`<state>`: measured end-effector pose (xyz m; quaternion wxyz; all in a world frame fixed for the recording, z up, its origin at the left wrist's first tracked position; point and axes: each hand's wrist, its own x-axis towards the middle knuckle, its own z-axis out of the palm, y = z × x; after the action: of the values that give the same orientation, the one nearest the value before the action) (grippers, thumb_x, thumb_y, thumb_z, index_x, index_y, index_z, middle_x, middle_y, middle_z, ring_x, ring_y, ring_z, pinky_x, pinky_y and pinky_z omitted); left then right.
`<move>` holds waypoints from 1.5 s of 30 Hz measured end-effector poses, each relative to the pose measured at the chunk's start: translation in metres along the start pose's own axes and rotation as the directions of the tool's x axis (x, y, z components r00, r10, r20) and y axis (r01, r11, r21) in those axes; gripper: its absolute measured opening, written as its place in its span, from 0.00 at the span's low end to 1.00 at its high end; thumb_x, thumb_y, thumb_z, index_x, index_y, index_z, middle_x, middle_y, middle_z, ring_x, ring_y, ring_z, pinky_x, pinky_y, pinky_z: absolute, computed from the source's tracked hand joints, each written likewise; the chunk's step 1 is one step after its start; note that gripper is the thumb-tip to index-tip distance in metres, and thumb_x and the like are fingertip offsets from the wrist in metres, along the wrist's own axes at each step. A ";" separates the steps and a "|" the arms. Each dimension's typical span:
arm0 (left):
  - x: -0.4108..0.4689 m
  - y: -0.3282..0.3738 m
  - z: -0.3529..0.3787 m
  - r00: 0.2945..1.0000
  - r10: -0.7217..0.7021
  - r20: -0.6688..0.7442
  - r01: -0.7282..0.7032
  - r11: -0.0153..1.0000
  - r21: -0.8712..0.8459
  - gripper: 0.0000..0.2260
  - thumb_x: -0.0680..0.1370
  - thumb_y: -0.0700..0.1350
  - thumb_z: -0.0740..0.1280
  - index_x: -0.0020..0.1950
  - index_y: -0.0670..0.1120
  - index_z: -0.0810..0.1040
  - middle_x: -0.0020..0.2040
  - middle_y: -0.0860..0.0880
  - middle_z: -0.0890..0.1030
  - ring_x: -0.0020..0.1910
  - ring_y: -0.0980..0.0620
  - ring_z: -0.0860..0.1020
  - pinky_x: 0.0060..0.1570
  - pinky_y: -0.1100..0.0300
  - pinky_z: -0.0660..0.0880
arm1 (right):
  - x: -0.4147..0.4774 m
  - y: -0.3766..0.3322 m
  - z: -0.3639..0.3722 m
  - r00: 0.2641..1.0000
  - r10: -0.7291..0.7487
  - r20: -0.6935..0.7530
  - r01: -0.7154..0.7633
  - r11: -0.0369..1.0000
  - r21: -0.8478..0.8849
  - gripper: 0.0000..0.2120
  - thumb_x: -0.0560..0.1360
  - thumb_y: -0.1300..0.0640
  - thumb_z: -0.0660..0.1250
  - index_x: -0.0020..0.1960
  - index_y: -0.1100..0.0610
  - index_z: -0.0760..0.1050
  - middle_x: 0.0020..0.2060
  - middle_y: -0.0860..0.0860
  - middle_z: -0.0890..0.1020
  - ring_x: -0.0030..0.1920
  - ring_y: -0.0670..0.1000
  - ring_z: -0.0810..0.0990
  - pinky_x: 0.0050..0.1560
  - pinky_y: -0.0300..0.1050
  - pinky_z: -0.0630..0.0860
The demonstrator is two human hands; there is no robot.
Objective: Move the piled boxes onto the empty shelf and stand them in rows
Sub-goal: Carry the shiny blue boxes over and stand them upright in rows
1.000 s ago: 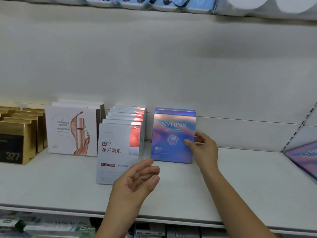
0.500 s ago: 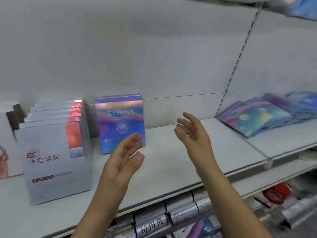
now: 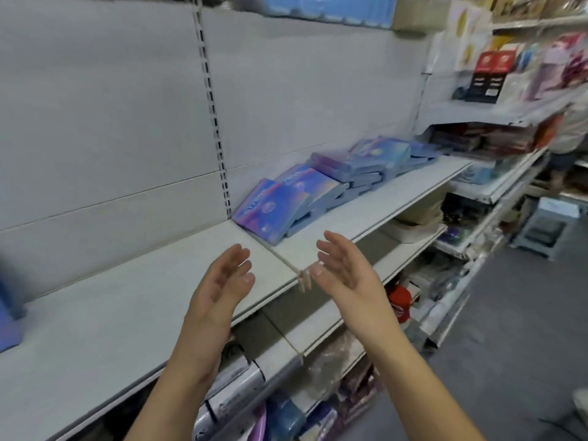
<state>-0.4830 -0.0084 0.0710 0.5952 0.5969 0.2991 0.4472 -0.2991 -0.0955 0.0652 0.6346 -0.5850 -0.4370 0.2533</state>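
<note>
I am holding my left grip (image 3: 219, 281) and my right grip (image 3: 346, 272) up in front of me, side by side with a gap between them, palms facing toward each other. Both are lying open, fingers straight to loosely bent, and neither is touching or carrying anything.

The pile of boxes (image 3: 337, 176) is lying beyond both grips, up and to the right of them, on the right-hand shelf (image 3: 391, 198). The boxes are flat, blue and purple with a shimmering print. They are leaning and overlapping one another in a loose slanted heap running back along the rear wall.

The nearest box (image 3: 270, 211) is resting tilted at the left end of that shelf, just beside the foot of the slotted upright (image 3: 216, 122). Its lower corner is sitting close to the seam (image 3: 283, 259) where the two shelf boards are meeting. In the view that box is showing just above the gap between my grips, apart from both.

The empty shelf (image 3: 111, 307) is stretching out to the left of the seam, and my left grip is hovering over its front part. My right grip is hovering in front of the right-hand shelf's front edge, near the seam.

At the far left edge of the view a blue box (image 3: 8, 313) is showing on the empty shelf, blurred and mostly cut off. Below, the lower shelves are carrying blurred packaged goods (image 3: 235, 396).
</note>
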 end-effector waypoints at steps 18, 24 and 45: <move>0.142 -0.051 0.236 0.990 -0.003 0.144 0.008 0.999 -0.035 0.17 0.80 0.42 0.70 0.67 0.55 0.77 0.62 0.57 0.83 0.63 0.61 0.79 0.65 0.59 0.71 | 0.132 0.046 -0.210 0.991 0.034 -0.130 -0.044 0.996 -0.072 0.23 0.77 0.54 0.72 0.70 0.42 0.71 0.63 0.40 0.80 0.63 0.38 0.78 0.62 0.40 0.75; 0.209 -0.072 0.296 0.983 -0.040 0.178 0.057 0.994 -0.095 0.17 0.80 0.42 0.69 0.67 0.54 0.77 0.61 0.57 0.84 0.62 0.61 0.80 0.65 0.60 0.73 | 0.197 0.051 -0.261 0.981 0.059 -0.185 -0.086 0.987 -0.139 0.21 0.78 0.55 0.71 0.68 0.42 0.73 0.61 0.40 0.81 0.61 0.37 0.80 0.65 0.44 0.77; 0.372 -0.104 0.531 0.998 -0.067 -0.005 0.067 0.997 0.044 0.21 0.73 0.51 0.69 0.66 0.54 0.79 0.61 0.55 0.85 0.65 0.57 0.79 0.74 0.50 0.68 | 0.390 0.124 -0.500 0.993 0.057 -0.103 -0.059 0.998 -0.015 0.21 0.78 0.55 0.71 0.68 0.43 0.73 0.63 0.41 0.80 0.63 0.39 0.78 0.67 0.45 0.76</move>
<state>0.1647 0.0985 0.0928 0.5960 0.5989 0.3298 0.4211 0.3407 -0.0085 0.0798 0.6430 -0.6156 -0.3889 0.2374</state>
